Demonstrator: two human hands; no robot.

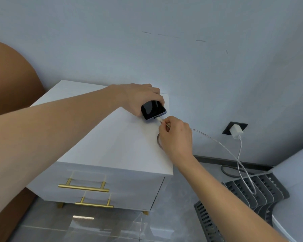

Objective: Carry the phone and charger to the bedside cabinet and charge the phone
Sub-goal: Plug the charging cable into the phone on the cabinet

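Head view: nearest, two gold drawer handles (84, 186) run across the front of the white bedside cabinet (112, 147), with grey tiled floor (173, 198) open below and to its right. A dark slatted rack (252, 187) lies on that floor against a white object at the frame's right edge. The right hand (175, 135) hovers over the cabinet's right edge, thumb and forefinger pinched narrowly on the cable (222, 145) just behind its plug (158, 119), which meets the bottom port of the phone (152, 109); whether it is fully seated I cannot tell. The left hand (138, 96) is closed around the phone's far end, holding it near the cabinet's back right corner, screen up. The cable droops off the edge and rises to the white charger (236, 131), plugged into a black wall socket (234, 127). The cabinet top left of the hands is bare.
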